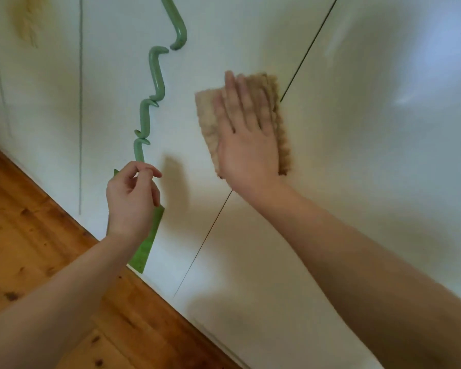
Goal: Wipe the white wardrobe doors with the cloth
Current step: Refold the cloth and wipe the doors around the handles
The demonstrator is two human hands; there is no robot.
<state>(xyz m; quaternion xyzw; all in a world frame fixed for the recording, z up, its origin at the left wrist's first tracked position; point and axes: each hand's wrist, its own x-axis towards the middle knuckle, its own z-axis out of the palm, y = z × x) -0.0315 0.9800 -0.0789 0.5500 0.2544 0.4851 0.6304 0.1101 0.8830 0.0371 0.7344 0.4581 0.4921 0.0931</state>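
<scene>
Right hand (246, 145) flat on beige cloth (205, 110), fingers (232, 86) straight and spread, pressing it to the white wardrobe doors (357, 129). Cloth sits over the dark seam (205, 241) between two doors. Left hand (132, 198) is off the cloth, fingers loosely curled just below the lower end of the green wavy handle (156, 75); can't tell if it pinches it. Green strip (147, 249) behind that hand. Wooden floor (24, 235) lower left.
</scene>
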